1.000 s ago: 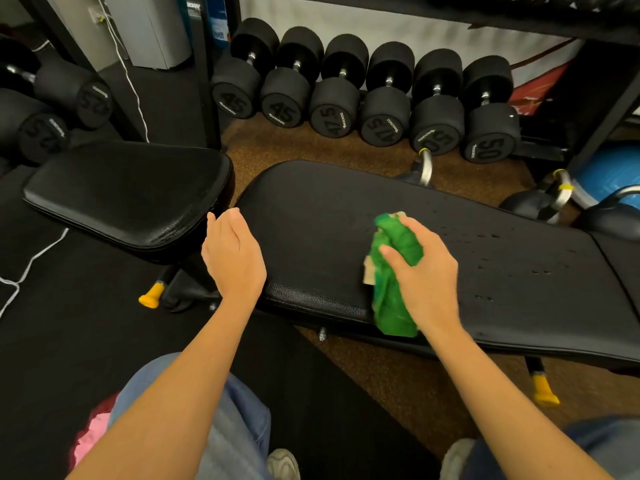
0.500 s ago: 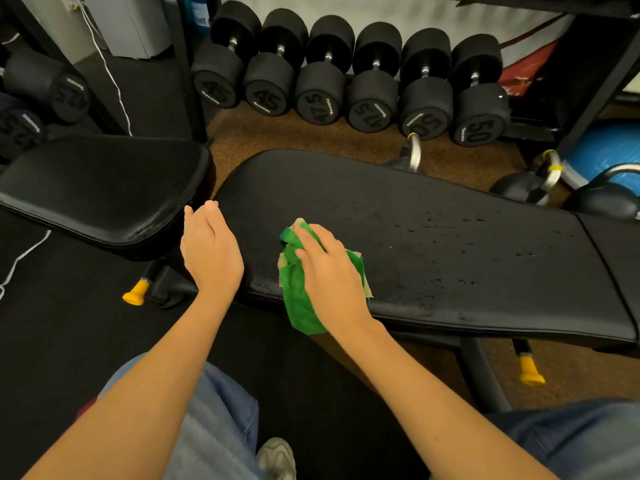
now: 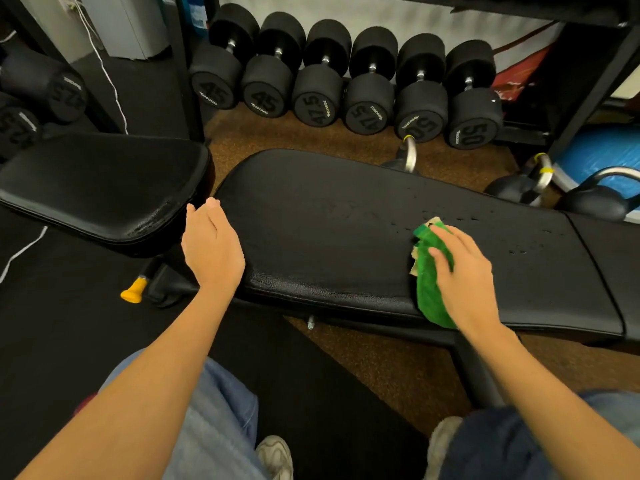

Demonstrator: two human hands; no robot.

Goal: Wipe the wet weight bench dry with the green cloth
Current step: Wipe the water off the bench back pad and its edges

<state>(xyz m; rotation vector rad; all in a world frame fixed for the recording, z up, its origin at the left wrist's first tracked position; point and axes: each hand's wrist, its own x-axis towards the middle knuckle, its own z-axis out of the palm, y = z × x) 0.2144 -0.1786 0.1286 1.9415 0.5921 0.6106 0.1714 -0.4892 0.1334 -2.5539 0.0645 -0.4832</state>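
Note:
The black padded weight bench (image 3: 329,230) runs left to right in front of me, with water droplets scattered over its right half. My right hand (image 3: 464,275) presses the crumpled green cloth (image 3: 429,289) flat on the pad near its front edge, fingers spread over it. My left hand (image 3: 211,244) rests with relaxed fingers on the pad's left end, by the gap to the seat pad (image 3: 100,185). Most of the cloth lies hidden under my palm.
A row of black dumbbells (image 3: 346,84) lines the floor behind the bench. Kettlebells (image 3: 595,202) and a blue ball (image 3: 602,150) sit at the right. A yellow-capped bench foot (image 3: 133,292) sticks out at lower left. My knees and shoes are below.
My right hand slid the green cloth left across the pad, then back to the right, where it lies now. The left hand stayed at the pad's left end.

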